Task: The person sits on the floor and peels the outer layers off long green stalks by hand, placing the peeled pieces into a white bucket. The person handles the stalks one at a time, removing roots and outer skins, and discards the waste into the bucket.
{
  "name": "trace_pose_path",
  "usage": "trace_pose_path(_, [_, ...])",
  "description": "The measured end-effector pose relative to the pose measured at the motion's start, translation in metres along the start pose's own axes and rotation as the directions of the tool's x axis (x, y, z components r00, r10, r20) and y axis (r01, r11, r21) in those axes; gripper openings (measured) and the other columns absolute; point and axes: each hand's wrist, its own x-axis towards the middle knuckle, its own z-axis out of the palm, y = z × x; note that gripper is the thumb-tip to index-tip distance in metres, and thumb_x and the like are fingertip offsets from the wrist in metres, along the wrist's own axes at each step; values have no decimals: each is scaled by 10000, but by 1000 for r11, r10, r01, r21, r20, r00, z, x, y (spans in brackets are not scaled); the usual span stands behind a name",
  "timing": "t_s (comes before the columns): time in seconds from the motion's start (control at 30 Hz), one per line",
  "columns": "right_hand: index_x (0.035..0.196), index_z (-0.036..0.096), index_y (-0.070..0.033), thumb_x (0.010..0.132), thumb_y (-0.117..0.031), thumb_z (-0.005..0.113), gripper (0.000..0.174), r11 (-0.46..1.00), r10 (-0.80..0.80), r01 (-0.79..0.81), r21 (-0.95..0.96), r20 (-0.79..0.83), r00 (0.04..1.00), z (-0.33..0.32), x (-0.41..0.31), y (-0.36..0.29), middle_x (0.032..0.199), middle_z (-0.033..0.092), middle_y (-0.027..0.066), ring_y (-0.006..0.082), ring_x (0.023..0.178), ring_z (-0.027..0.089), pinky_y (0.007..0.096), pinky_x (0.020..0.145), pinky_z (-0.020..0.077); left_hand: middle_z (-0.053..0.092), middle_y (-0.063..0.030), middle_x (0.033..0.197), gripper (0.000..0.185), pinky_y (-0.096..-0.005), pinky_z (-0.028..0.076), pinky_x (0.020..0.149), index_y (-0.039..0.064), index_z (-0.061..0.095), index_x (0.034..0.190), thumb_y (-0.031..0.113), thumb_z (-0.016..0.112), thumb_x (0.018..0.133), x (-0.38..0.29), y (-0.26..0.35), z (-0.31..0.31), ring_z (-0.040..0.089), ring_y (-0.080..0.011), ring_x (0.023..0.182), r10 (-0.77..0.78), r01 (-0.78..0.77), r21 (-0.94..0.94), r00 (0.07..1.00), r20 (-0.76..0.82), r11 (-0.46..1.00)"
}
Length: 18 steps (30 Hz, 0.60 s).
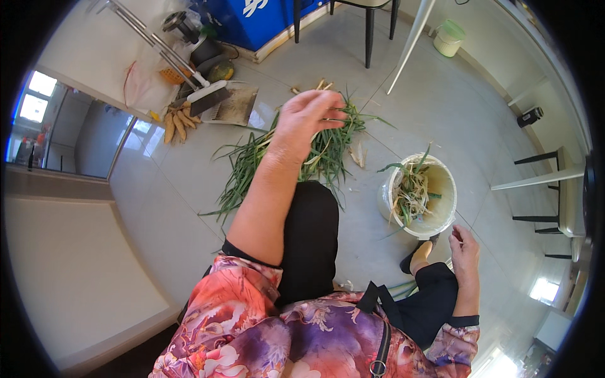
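My left hand (309, 115) reaches over a spread heap of long green scallion-like stalks (250, 158) on the floor, its fingers loosely curled and apart. Nothing shows between them; I cannot tell whether it touches the stalks. Pale root ends (324, 85) poke out beyond this hand. A white lined bucket (385, 198) stands to the right, holding trimmed leaves and dry peelings (412, 193). Beside the bucket's near rim is my right hand (464, 245), fingers bent and apart, with nothing visible in it.
Left of the heap lie a dustpan (241, 101), a broom (208, 97) and several tan root vegetables (177, 124). A dark chair (368, 38) stands ahead; another chair (562, 217) is at the right. A lidded pail (449, 38) and a dark can (530, 117) sit along the wall.
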Motion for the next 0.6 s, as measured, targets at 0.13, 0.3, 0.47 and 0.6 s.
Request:
trace_pose_path(0.13, [1168,601,3,857,-71,598,319,995,-55,60,-83,53,997,7,5,-8,1036,635,199,333,972,625,387,858,499,650,-56,891,227,-348,534,716,17,647,993,219,601,900,1,-92,-132,624,-174,796,-125,184,122,915,-384,975])
trace_pose_path(0.3, [1165,598,4,846,-51,598,324,985,-37,54,-165,107,994,11,8,1,1052,632,198,336,986,618,397,871,485,613,-27,771,243,-288,481,589,19,687,967,199,629,814,-37,-195,-189,569,-124,669,-332,575,203,686,-648,792])
trace_pose_path(0.47, [1186,587,6,854,-47,587,336,983,57,-36,-181,111,992,6,11,-4,1053,628,191,330,971,618,391,855,490,689,-161,1078,366,-373,517,824,1,663,1111,233,632,830,-31,-256,-216,662,-294,953,-176,551,672,821,-543,495])
trace_pose_path(0.6, [1192,584,7,864,-50,571,333,980,39,-10,-197,145,989,12,19,-8,1040,623,192,331,961,617,390,848,492,648,-186,1178,397,-401,471,932,34,634,1193,230,628,848,-17,-293,-254,616,-350,1080,-215,607,545,758,-616,578])
